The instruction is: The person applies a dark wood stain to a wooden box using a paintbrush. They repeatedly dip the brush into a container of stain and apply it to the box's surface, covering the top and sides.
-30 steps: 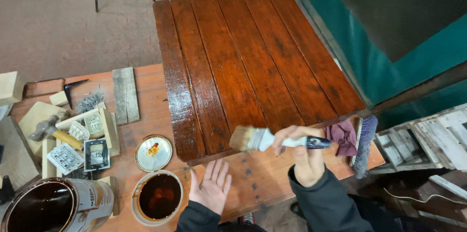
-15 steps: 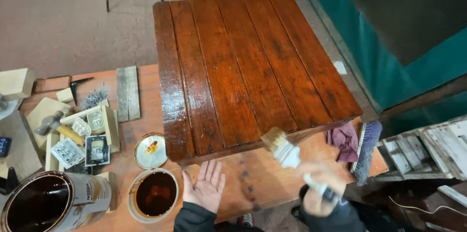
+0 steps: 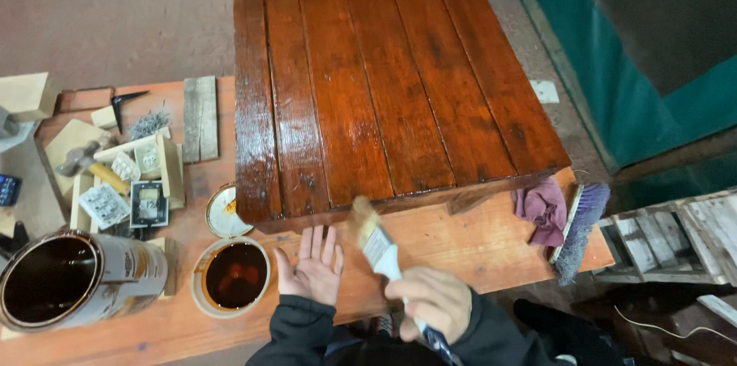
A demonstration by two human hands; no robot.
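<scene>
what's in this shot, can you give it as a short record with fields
left hand: left hand flat, palm up, fingers spread, on the workbench
right hand: right hand gripping a paintbrush, bristles up near the panel's front edge
panel: glossy red-brown wooden panel of planks, on the bench
stain: small open tin of dark liquid beside the left hand, lid behind it, large open can at left
right side: purple rag, scrub brush

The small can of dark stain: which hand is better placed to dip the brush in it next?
Probably the right hand: it already grips the brush. The left hand lies flat and open on the workbench, nearer the small can but holding nothing.
</scene>
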